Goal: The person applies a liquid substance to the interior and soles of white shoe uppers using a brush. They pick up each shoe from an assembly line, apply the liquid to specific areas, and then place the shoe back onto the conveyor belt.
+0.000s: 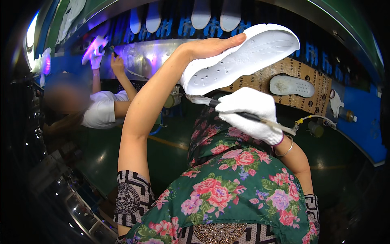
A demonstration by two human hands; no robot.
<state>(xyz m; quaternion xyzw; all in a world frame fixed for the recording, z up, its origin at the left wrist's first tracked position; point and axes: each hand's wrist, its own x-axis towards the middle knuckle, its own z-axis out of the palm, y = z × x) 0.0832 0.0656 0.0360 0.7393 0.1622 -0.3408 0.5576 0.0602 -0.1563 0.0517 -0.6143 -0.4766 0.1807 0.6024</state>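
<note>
My bare left hand (209, 48) grips a white shoe sole (250, 57) along its far edge, thumb on the rim. The sole is held tilted, its hollow inner face toward me, with small holes at the lower left end. In a white glove, my right hand (252, 107) is closed round the dark handle of a brush (213, 103). Its bristles are at the sole's lower left rim; whether they touch cannot be made out. From the back of the handle runs a pale tube (286, 129).
Another sole (291, 86) lies on printed cardboard (321, 95) at the right. Beyond it are a white glove (336, 102) and a bottle (348, 115). Several soles (201, 16) stand on blue holders at the far side. A co-worker (103, 110) works at the left under violet light.
</note>
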